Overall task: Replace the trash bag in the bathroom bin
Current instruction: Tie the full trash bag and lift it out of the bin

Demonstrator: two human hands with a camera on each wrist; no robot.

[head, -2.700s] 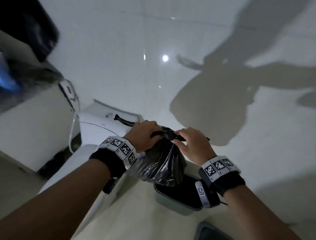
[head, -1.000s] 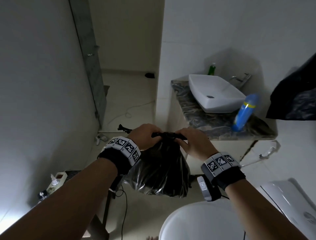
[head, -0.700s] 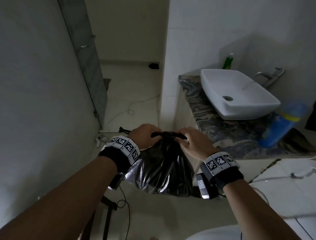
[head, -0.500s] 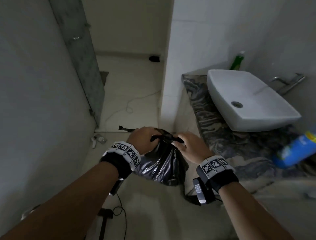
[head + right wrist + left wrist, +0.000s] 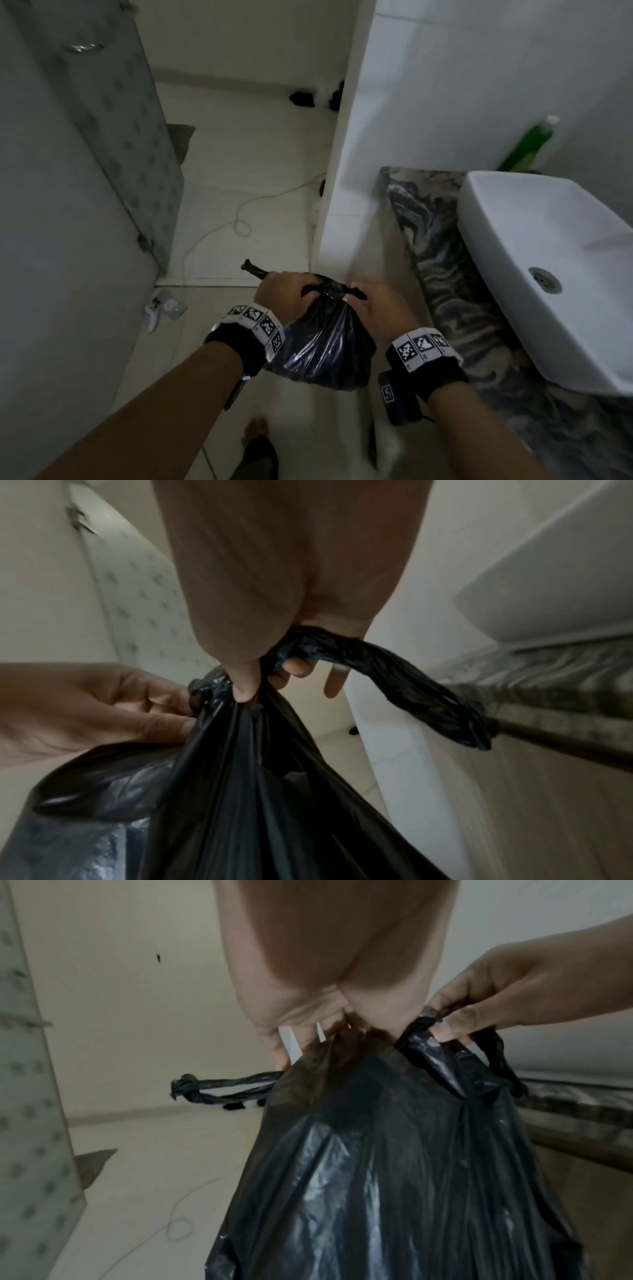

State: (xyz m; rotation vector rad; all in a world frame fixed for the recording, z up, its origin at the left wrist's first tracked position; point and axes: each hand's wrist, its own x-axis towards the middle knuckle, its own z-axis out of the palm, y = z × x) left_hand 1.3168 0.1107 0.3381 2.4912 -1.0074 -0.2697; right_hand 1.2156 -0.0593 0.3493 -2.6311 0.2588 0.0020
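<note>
A full black trash bag (image 5: 325, 346) hangs in the air between my two hands, above the tiled floor. My left hand (image 5: 284, 294) grips the bag's gathered neck, and one twisted handle tail (image 5: 253, 269) sticks out past it to the left. My right hand (image 5: 376, 305) pinches the other handle at the knot. In the left wrist view the bag (image 5: 394, 1177) fills the lower frame under my left hand (image 5: 322, 1020), with my right hand (image 5: 507, 993) at the knot. In the right wrist view my right hand (image 5: 274, 653) holds a twisted handle loop (image 5: 411, 685). The bin is out of view.
A white basin (image 5: 548, 267) sits on a marbled counter (image 5: 462, 308) to my right, with a green bottle (image 5: 524, 147) behind it. A patterned glass door (image 5: 113, 137) stands at the left. A white cable (image 5: 219, 233) and a small white device (image 5: 154, 311) lie on the floor.
The view has swung from the toilet and bin round to the doorway and basin. The bag has come along with me, held the same way by both hands.
</note>
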